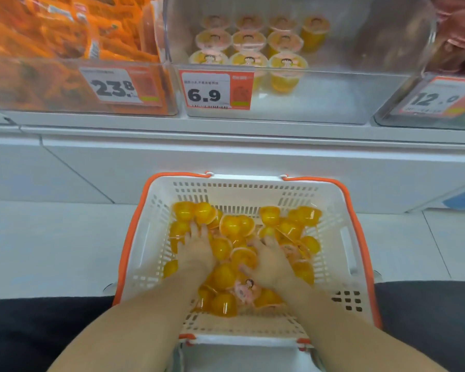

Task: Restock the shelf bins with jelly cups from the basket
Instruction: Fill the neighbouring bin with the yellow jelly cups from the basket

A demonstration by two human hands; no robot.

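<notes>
Well, the clear shelf bin (333, 84) far beyond the fingers sits half-stocked. Both hands dig into the white basket (344, 237): left hand (198, 251) spread over jelly cups (236, 225), right hand (270, 261) curled round one. Grabbing several slick cups at once could drop them.

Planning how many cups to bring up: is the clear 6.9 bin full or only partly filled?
Partly filled: jelly cups fill only the clear bin's left side.
</notes>
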